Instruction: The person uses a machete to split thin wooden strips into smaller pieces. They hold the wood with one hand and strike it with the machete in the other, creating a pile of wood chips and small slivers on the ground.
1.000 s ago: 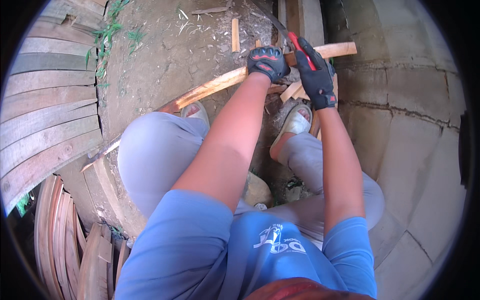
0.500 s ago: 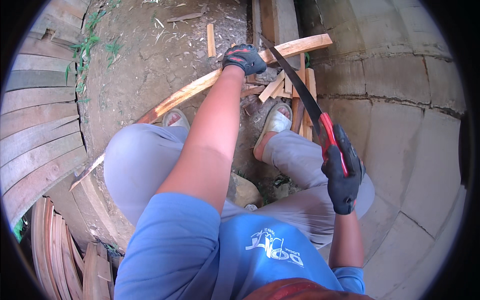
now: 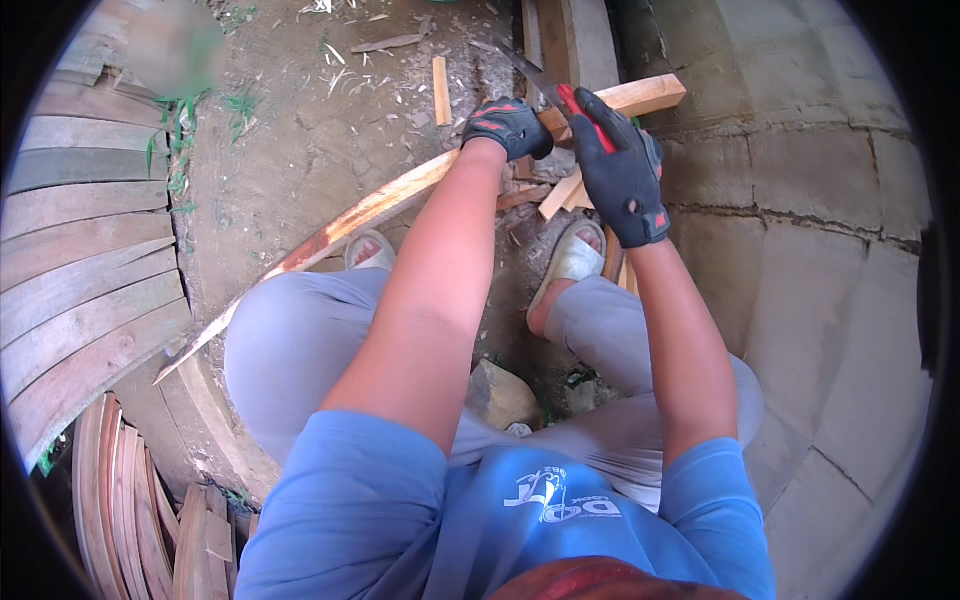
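Note:
A long, narrow wooden board [image 3: 375,203] slants from the lower left up to the right, its cut end lying past both hands. My left hand [image 3: 508,129], in a dark glove with red marks, is closed around it near the upper end. In my gloved right hand [image 3: 618,170] is the red handle of a hand saw [image 3: 533,73]. Its dark blade crosses the board just right of my left hand and points up and left. Part of the handle is hidden by my fingers.
Under the board's end lie short wood offcuts [image 3: 562,195] and a thick timber beam [image 3: 582,45]. A small wood strip [image 3: 441,90] rests on the dirt. Planks [image 3: 90,250] line the left, a block wall [image 3: 800,200] the right. A stone [image 3: 503,393] sits between my legs.
My right hand has pushed the saw forward and up, bringing its handle from beside my right knee to the board. My left hand keeps its grip on the board.

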